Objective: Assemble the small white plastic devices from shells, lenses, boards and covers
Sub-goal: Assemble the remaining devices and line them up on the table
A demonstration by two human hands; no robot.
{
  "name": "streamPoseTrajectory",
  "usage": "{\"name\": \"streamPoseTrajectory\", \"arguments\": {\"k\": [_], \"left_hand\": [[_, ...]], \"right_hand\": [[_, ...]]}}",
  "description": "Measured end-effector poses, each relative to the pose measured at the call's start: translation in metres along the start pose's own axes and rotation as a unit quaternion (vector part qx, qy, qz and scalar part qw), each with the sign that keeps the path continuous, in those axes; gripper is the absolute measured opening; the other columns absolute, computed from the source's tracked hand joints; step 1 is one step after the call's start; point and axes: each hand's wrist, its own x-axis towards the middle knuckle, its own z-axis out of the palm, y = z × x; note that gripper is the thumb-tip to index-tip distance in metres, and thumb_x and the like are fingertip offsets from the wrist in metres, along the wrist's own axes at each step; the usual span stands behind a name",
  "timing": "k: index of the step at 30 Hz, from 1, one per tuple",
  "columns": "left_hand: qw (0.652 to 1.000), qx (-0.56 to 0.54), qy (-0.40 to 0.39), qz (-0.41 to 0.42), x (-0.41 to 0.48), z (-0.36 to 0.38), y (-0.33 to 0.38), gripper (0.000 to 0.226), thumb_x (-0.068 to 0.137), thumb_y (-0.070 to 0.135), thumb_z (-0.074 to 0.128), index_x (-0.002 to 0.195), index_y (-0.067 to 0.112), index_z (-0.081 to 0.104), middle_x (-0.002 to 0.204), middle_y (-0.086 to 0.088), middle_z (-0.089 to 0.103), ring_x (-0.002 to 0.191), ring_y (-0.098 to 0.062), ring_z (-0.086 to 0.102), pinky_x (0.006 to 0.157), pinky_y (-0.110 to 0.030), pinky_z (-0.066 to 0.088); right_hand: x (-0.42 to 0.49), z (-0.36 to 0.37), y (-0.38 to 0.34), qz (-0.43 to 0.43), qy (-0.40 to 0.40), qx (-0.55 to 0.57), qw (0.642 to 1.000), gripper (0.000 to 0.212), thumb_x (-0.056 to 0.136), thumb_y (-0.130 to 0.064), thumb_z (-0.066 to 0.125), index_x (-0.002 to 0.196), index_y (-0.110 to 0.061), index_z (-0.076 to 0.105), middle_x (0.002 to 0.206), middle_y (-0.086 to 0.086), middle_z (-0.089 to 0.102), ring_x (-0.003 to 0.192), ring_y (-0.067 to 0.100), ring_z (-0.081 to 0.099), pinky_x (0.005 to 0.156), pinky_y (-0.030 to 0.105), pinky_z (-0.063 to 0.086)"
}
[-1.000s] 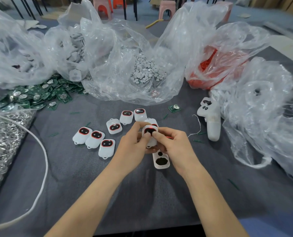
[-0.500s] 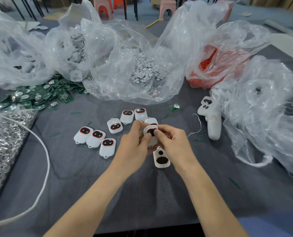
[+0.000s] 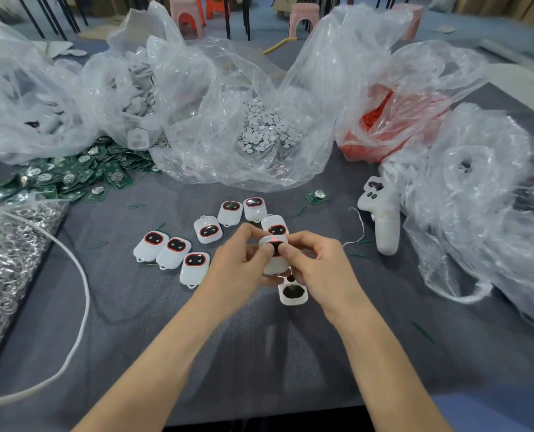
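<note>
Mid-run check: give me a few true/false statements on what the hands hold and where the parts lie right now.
1. The left hand and the right hand together pinch one white device. True.
2. The green boards are heaped to the right of the hands. False: the heap lies at the far left.
3. An open shell lies on the cloth, partly hidden by the right hand. True.
4. The red parts lie loose on the cloth. False: they sit inside a clear bag at the far right.
5. No devices with lenses fitted lie on the cloth. False: several lie left of and beyond the hands.
</note>
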Motion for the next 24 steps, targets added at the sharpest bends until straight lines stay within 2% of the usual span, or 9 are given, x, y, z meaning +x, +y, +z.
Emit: {"name": "streamPoseTrajectory", "arguments": {"k": [5, 7, 10, 12, 14, 16, 18, 21, 24], "left_hand": [[0.998, 0.051, -0.001, 0.046, -0.003, 0.001, 0.003, 0.003, 0.097, 0.004, 0.05, 0.099, 0.007, 0.05, 0.094, -0.011, 0.073, 0.083, -0.022, 0.073, 0.076, -0.047, 0.059], [0.993, 0.068, -0.015, 0.093, -0.004, -0.001, 0.009, 0.009, 0.096, 0.002, 0.05, 0.1, 0.01, 0.05, 0.099, -0.007, 0.072, 0.089, -0.018, 0.072, 0.082, -0.044, 0.058], [0.979, 0.085, -0.027, 0.186, -0.007, -0.004, 0.018, 0.024, 0.094, 0.0, 0.054, 0.097, 0.024, 0.052, 0.105, 0.0, 0.072, 0.102, -0.013, 0.067, 0.091, -0.03, 0.053], [0.975, 0.046, -0.009, 0.219, -0.01, -0.003, 0.021, 0.026, 0.09, 0.0, 0.059, 0.095, 0.025, 0.055, 0.112, 0.004, 0.07, 0.109, -0.009, 0.064, 0.09, -0.02, 0.05], [0.972, 0.011, 0.016, 0.233, -0.011, -0.001, 0.019, 0.028, 0.086, -0.004, 0.063, 0.091, 0.023, 0.057, 0.117, 0.006, 0.067, 0.115, -0.007, 0.061, 0.089, -0.017, 0.049], [0.971, 0.005, 0.035, 0.235, -0.011, 0.001, 0.016, 0.034, 0.082, -0.009, 0.065, 0.088, 0.023, 0.057, 0.119, 0.009, 0.065, 0.117, -0.006, 0.059, 0.09, -0.019, 0.05], [0.963, 0.047, 0.053, 0.259, -0.01, 0.0, 0.015, 0.037, 0.078, -0.011, 0.068, 0.087, 0.023, 0.057, 0.127, 0.013, 0.059, 0.121, -0.006, 0.056, 0.092, -0.022, 0.049], [0.943, 0.115, 0.05, 0.309, -0.011, -0.004, 0.014, 0.039, 0.072, -0.01, 0.055, 0.092, 0.023, 0.056, 0.14, 0.014, 0.047, 0.128, -0.004, 0.049, 0.09, -0.016, 0.046], [0.963, 0.018, 0.03, 0.265, -0.017, -0.003, 0.014, 0.044, 0.078, -0.009, 0.044, 0.107, 0.022, 0.052, 0.131, 0.006, 0.059, 0.117, -0.012, 0.06, 0.087, -0.021, 0.05]], "right_hand": [[0.001, 0.003, -0.001, -0.021, 0.024, -0.018, 0.999, 0.011, 0.088, -0.011, 0.066, 0.086, -0.018, 0.073, 0.07, -0.006, 0.069, 0.065, 0.009, 0.059, 0.058, 0.027, 0.048], [0.0, -0.004, -0.007, -0.053, 0.014, 0.007, 0.998, 0.011, 0.086, -0.011, 0.068, 0.093, -0.016, 0.074, 0.07, -0.009, 0.069, 0.058, 0.008, 0.057, 0.055, 0.026, 0.05], [-0.007, -0.011, -0.015, -0.113, 0.019, 0.046, 0.992, 0.018, 0.083, -0.01, 0.07, 0.097, -0.02, 0.073, 0.054, -0.016, 0.057, 0.039, 0.002, 0.032, 0.042, 0.01, 0.028], [-0.012, -0.01, -0.018, -0.118, 0.037, 0.073, 0.99, 0.022, 0.082, -0.01, 0.072, 0.1, -0.022, 0.071, 0.069, -0.011, 0.065, 0.04, 0.002, 0.029, 0.041, 0.011, 0.027], [-0.016, -0.007, -0.018, -0.096, 0.029, 0.126, 0.987, 0.018, 0.082, -0.013, 0.071, 0.099, -0.018, 0.071, 0.074, -0.004, 0.066, 0.039, 0.005, 0.028, 0.039, 0.014, 0.026], [-0.021, -0.002, -0.019, -0.065, -0.002, 0.187, 0.98, 0.019, 0.08, -0.021, 0.072, 0.095, -0.011, 0.071, 0.067, 0.002, 0.064, 0.035, 0.005, 0.025, 0.037, 0.014, 0.023], [-0.025, 0.001, -0.019, -0.051, -0.003, 0.192, 0.98, 0.021, 0.078, -0.025, 0.074, 0.091, -0.009, 0.071, 0.058, 0.0, 0.06, 0.034, 0.005, 0.023, 0.036, 0.013, 0.021], [-0.027, 0.005, -0.016, -0.05, 0.023, 0.175, 0.983, 0.006, 0.084, -0.012, 0.067, 0.087, -0.009, 0.071, 0.046, -0.009, 0.044, 0.036, 0.004, 0.023, 0.037, 0.015, 0.022], [-0.027, 0.004, -0.016, -0.078, 0.058, 0.114, 0.989, 0.015, 0.084, -0.008, 0.067, 0.088, -0.021, 0.074, 0.064, -0.009, 0.062, 0.041, 0.003, 0.033, 0.041, 0.015, 0.029]]}}
